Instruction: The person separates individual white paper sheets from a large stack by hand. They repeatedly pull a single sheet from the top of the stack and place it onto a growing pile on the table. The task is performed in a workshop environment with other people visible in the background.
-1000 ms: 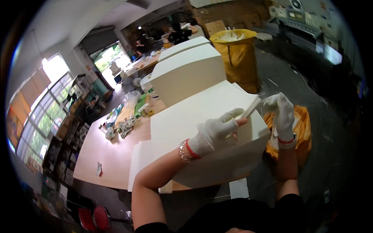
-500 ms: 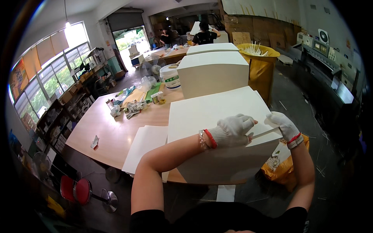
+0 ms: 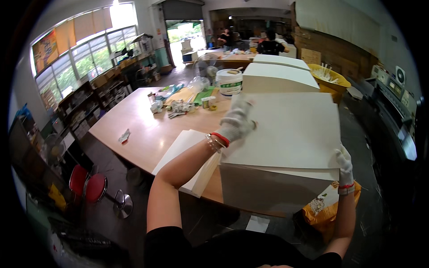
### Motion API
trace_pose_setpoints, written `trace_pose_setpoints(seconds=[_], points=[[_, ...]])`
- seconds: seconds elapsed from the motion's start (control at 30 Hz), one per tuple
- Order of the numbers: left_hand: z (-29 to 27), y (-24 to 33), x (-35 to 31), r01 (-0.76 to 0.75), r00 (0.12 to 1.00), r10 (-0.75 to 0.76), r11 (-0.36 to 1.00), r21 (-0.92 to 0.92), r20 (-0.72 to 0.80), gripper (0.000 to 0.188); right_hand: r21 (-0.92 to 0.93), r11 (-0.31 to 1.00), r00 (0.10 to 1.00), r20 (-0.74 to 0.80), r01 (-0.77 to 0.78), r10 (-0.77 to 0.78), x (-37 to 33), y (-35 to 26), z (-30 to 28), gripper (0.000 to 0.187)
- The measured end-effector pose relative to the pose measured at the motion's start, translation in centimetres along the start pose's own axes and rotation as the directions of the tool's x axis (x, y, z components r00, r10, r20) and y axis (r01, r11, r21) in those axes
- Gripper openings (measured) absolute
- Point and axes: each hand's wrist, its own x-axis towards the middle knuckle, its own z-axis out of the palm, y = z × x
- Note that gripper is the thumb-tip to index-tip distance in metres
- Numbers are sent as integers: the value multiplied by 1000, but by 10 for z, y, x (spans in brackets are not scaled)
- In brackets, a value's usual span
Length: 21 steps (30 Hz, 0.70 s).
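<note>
A tall stack of large white sheets stands at the table's near right edge. Its top sheet lies slightly apart from those under it along the near side. My right hand, in a white knit glove, is closed around the right edge of this sheet near its front corner; its fingertips are partly hidden. My left hand, also gloved, is over the sheet's left edge, its fingers smeared by motion. Beside the stack, below my left forearm, lies a lower pile of white sheets.
More white stacks stand behind. On the wooden table are a white bucket, gloves and small rolls. A yellow bin and an orange bag flank the right side. A red stool stands left; two people are far off.
My left hand has moved from the stack's near right part to its left edge. My right hand has slid down along the right edge. The top sheet lies flatter; the view has turned right-to-left.
</note>
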Motion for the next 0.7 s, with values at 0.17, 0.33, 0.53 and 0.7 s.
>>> trace_pose_setpoints(seconds=[0.17, 0.33, 0.53, 0.7], points=[[-34, -26, -40, 393, 910, -352, 563, -727, 219, 73, 105, 984, 990, -17, 142, -141, 1, 30, -15, 49], [-25, -34, -84, 411, 903, -99, -86, -908, 418, 64, 71, 997, 999, 39, -13, 10, 2, 5, 0, 48], [-30, -41, -145, 234, 936, -216, -204, -951, 277, 50, -66, 983, 985, -39, -172, 169, 6, -5, -1, 42], [-47, -77, -233, 169, 907, -422, 375, -911, -6, 40, 14, 973, 966, -113, -232, 232, 3, -6, 5, 37]])
